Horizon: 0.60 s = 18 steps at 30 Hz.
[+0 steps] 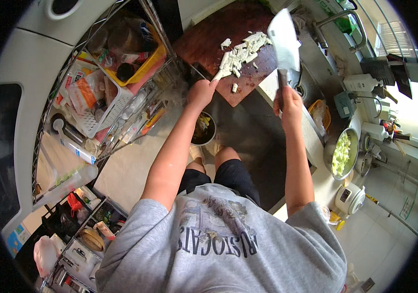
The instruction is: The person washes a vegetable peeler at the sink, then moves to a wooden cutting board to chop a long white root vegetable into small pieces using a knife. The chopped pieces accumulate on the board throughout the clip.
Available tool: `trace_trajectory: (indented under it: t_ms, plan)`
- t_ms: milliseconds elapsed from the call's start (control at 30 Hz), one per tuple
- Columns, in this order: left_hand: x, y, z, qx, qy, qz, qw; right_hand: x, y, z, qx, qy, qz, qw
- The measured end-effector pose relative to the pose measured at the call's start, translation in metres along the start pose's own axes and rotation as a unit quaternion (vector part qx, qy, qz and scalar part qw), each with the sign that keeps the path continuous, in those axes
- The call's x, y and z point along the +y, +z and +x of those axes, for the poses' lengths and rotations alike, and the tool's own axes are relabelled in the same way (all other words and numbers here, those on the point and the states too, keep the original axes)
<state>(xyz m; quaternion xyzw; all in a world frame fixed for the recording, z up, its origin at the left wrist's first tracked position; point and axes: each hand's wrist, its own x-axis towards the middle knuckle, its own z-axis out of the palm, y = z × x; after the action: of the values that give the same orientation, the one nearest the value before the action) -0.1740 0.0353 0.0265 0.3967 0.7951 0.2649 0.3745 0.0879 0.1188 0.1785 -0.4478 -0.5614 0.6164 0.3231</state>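
My right hand grips the dark handle of a cleaver. Its broad blade is raised at the right side of a reddish-brown wooden cutting board. Chopped white food, of a kind I cannot make out, lies in a long heap across the board, with a few loose bits apart from it. At the board's near left edge, my left hand pinches the near end of a pale strip that runs into the heap.
Right of the board is a sink with a faucet. A metal bowl of chopped pale-green vegetable and a white rice cooker stand along the counter. A bin with scraps sits below my left forearm. Left stands a loaded wire rack.
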Motion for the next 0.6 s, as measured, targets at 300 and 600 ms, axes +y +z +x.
trace_trajectory:
  t_ms: [300, 600]
  plan:
    - [0.022, -0.006, -0.009, 0.047, -0.054, -0.161, 0.984, -0.047, -0.068, 0.023, -0.211, 0.105, -0.018, 0.972]
    - [0.081, 0.005, -0.003, 0.139, -0.063, -0.099, 0.983, 0.033, -0.133, 0.092, 0.035, -0.054, -0.446, 0.893]
